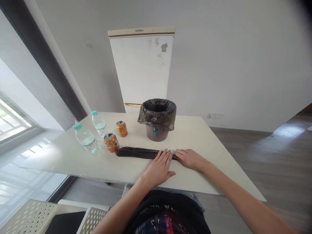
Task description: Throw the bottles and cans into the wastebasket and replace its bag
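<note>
A long, narrow strip of folded black plastic bag (138,152) lies crosswise on a glossy white tabletop (200,136), between the person's body and a round, purple-brown plastic bin (157,135). The bare left hand (159,167) rests palm down on the right part of the strip, its fingers extended and lying across the plastic, its thumb spread out to the side over the tabletop; it is unclenched and grasps nothing. The bare right hand (188,158) is at the strip's right end, just beside the left fingertips, with its fingers bent and touching the plastic; whether it pinches that end or only presses on it, I cannot tell. The bin stands upright behind the strip, with a translucent black liner (158,121) folded down over its rim and a small dark blue label below. Near the strip's left end stand 2 orange metal drink cans: a front can (111,143) just beside the plastic and a rear can (121,129) farther back. To their left are 2 clear plastic bottles with turquoise caps, a front bottle (87,139) and a rear bottle (99,124). Behind the tabletop stands a white refrigerator (141,68) with scuffed patches on its door.
</note>
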{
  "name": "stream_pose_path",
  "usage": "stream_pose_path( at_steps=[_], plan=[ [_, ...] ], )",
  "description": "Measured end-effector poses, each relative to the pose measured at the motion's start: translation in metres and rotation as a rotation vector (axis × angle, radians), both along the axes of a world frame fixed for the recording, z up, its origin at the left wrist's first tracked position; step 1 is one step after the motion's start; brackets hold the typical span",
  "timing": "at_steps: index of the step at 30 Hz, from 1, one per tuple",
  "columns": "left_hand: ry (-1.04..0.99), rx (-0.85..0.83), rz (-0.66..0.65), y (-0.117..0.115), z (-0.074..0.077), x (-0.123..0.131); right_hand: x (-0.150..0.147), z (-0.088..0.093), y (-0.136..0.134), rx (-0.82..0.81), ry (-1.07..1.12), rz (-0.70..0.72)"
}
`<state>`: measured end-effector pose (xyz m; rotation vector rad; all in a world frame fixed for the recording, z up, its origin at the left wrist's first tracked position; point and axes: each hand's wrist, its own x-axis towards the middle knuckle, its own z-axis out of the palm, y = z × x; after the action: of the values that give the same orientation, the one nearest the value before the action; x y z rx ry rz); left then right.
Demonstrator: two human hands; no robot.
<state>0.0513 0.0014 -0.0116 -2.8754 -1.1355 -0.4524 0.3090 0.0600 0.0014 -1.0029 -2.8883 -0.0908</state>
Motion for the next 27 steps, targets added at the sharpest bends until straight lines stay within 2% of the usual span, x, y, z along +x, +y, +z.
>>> stream_pose_path(
  at_steps=[2,5,9,15,20,24,27],
  plan=[
    [0.016,-0.02,-0.043,0.003,-0.01,0.008,-0.001,0.002,-0.002,-0.004,-0.003,0.021],
    [0.026,-0.072,-0.06,0.006,-0.016,0.004,0.002,0.005,-0.004,-0.022,-0.015,0.024],
    [0.012,-0.08,-0.004,0.005,-0.015,-0.013,0.013,0.01,-0.008,-0.076,-0.015,-0.004],
    [0.022,-0.108,0.169,0.008,-0.008,-0.054,0.035,0.018,-0.015,-0.167,0.019,-0.092],
    [0.027,-0.122,0.259,0.01,-0.01,-0.086,0.058,0.015,-0.019,-0.174,0.008,-0.159],
    [0.029,-0.105,0.252,0.009,-0.014,-0.092,0.073,0.012,-0.02,-0.144,-0.001,-0.174],
    [0.041,-0.092,0.252,0.008,-0.015,-0.09,0.075,0.02,-0.018,-0.061,0.048,-0.168]
  ],
)
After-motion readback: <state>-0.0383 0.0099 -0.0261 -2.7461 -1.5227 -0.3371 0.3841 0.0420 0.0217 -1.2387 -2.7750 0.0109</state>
